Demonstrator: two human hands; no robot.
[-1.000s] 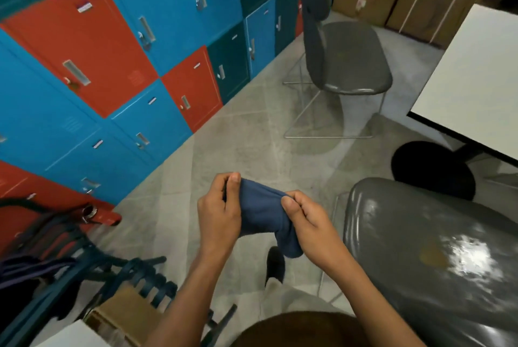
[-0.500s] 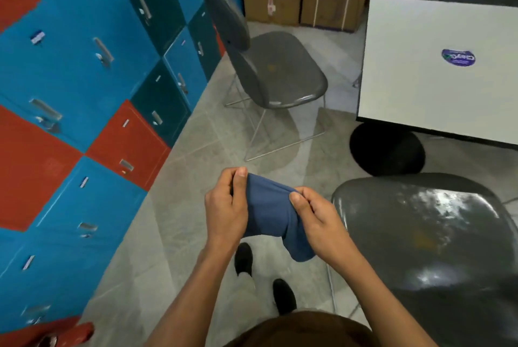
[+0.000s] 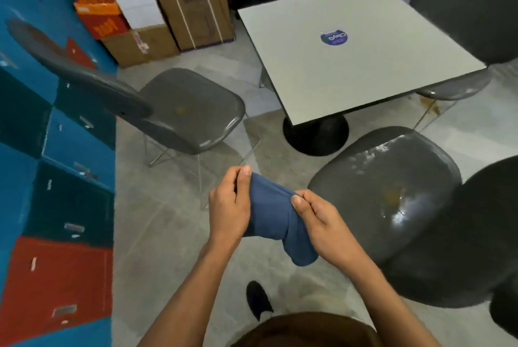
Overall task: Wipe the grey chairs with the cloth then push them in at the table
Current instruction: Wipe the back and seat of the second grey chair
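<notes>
A blue cloth (image 3: 270,217) is stretched between my two hands in front of my chest. My left hand (image 3: 228,206) pinches its upper left edge, and my right hand (image 3: 318,216) pinches the right side, with the cloth's tail hanging below. Just right of my hands stands a grey chair (image 3: 386,195) with shiny wet patches and a yellowish stain on its seat. A second grey chair (image 3: 193,111) stands to the left by the lockers, pulled away from the white square table (image 3: 350,66). Two more grey chairs (image 3: 454,85) sit at the table's far sides.
Blue, teal and red lockers (image 3: 56,150) line the left wall. Stacked cardboard boxes (image 3: 168,10) stand at the back left. The table has a black round base (image 3: 315,136) and a round sticker on top. My shoe (image 3: 258,300) is on the grey floor below.
My view has swung right, from the lockers toward the table and chairs. Both hands still hold the cloth the same way between them.
</notes>
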